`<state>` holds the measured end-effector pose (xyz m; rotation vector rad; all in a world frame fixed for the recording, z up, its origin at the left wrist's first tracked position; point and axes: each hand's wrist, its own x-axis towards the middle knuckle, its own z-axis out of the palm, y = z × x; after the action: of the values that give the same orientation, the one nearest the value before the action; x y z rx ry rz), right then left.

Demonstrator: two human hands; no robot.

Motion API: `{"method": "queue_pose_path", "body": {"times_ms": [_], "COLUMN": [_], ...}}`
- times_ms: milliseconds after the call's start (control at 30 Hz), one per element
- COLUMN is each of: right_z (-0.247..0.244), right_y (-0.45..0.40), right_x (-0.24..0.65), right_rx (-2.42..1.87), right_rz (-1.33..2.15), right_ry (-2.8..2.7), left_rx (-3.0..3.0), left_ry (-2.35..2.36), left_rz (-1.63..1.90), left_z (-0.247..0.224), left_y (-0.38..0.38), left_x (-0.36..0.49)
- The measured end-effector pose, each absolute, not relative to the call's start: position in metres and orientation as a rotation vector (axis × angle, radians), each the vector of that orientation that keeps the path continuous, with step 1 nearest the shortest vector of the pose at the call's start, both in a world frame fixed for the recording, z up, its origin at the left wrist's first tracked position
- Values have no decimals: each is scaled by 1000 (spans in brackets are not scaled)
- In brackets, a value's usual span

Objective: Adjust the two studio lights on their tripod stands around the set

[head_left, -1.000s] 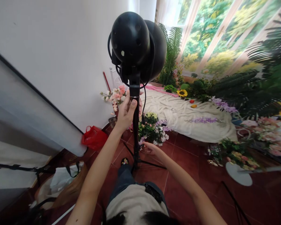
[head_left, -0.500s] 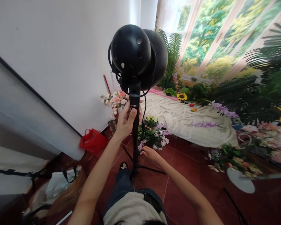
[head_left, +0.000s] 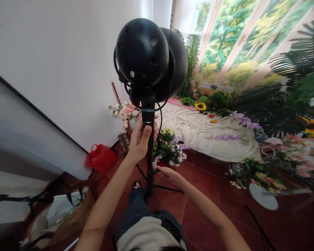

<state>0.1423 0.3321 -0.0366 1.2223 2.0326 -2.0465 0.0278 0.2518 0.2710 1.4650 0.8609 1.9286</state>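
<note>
A black studio lamp (head_left: 143,52) with a round vented housing sits on top of a light stand (head_left: 150,150). My left hand (head_left: 140,141) is wrapped round the upper pole just under the lamp, thumb on the near side; its other fingers are partly hidden behind the pole. Lower down, my right hand (head_left: 169,173) is at the pole's right side, its thumb and fingers pinched on a small dark part that looks like the stand's locking knob. A black cable hangs from the lamp beside the pole. The tripod legs (head_left: 170,189) spread on the tiled floor.
Potted flowers (head_left: 172,148) stand just behind the pole. Beyond lies a cream blanket (head_left: 199,134) with lavender sprigs and sunflowers. A red bag (head_left: 101,157) rests by the white wall. At the right is a white round base (head_left: 264,198); a paper bag (head_left: 73,212) is at lower left.
The lamp head appears slightly higher and larger in view. My right hand has closed its fingers at the pole's side. My left hand keeps its grip below the lamp.
</note>
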Motion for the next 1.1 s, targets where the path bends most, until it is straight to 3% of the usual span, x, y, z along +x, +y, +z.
{"method": "queue_pose_path", "body": {"times_ms": [133,333,500,767,933,1100], "right_z": [-28,-37,-65,-73,-66,-59], "right_y": [330,343,349,320,310,313], "right_x": [160,183,174,159,151,143], "right_rx": [1182,450,377,786,1187,1498], "right_rz": [-1865,-1073,-864,-1172,-1552,-1599], "right_ry": [2361,3127,3313,3337,2951,2566], "left_rx": [1494,1466,1416,1393,1378,1379], "left_ry": [853,878,861,942,925,931], "left_rz": [1923,1930,1959,2046,2073,2064], "left_z": [273,272,269,264,264,265], "left_y": [251,250,253,257,258,259], "left_x": [27,27,30,36,37,37]}}
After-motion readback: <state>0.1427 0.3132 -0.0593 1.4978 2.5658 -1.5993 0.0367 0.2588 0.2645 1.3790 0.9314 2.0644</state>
